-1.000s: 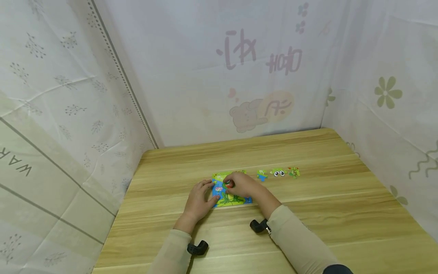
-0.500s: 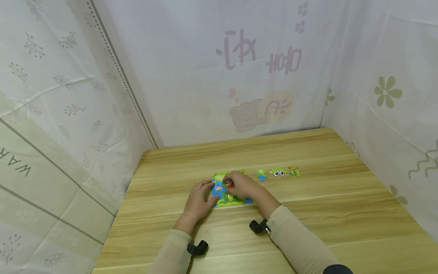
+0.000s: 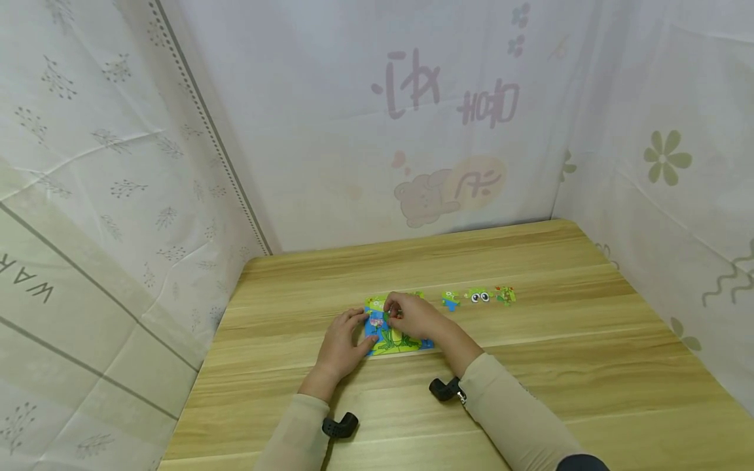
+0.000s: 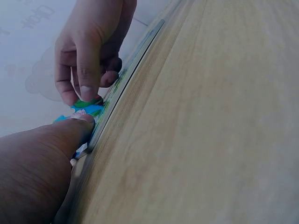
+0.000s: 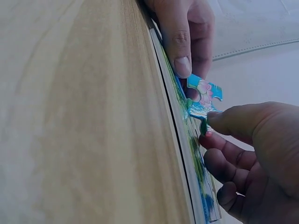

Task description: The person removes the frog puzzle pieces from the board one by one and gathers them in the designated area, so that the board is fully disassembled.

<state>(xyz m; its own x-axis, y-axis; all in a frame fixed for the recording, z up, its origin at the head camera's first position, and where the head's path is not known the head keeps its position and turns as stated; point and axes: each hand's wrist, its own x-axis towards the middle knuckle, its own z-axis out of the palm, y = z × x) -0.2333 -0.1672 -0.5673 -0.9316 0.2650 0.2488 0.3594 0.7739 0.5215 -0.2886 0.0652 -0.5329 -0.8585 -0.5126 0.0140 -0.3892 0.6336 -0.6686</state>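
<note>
A jigsaw puzzle (image 3: 400,346) with a green frog on blue lies on the wooden table. My left hand (image 3: 340,345) rests at its left edge, thumb and fingers spread apart. In the right wrist view a blue puzzle piece (image 5: 204,95) with a pink flower stands tilted up, beside the left thumb and fingers. My right hand (image 3: 417,315) reaches over the puzzle and pinches a small green and red puzzle piece (image 5: 204,127) against the flower piece. The right hand covers part of the puzzle; its fingertips hide most of the pinched piece.
Loose pieces lie in a row right of the puzzle: a blue and green piece (image 3: 450,301), a piece with two frog eyes (image 3: 480,297) and a green piece with red spots (image 3: 506,296). Patterned cloth (image 3: 330,131) hangs around the table (image 3: 530,366).
My right fingertips have shifted slightly, and less of the red on the pinched piece shows now. The flower piece's angle looks a little different. My left hand has stayed in place.
</note>
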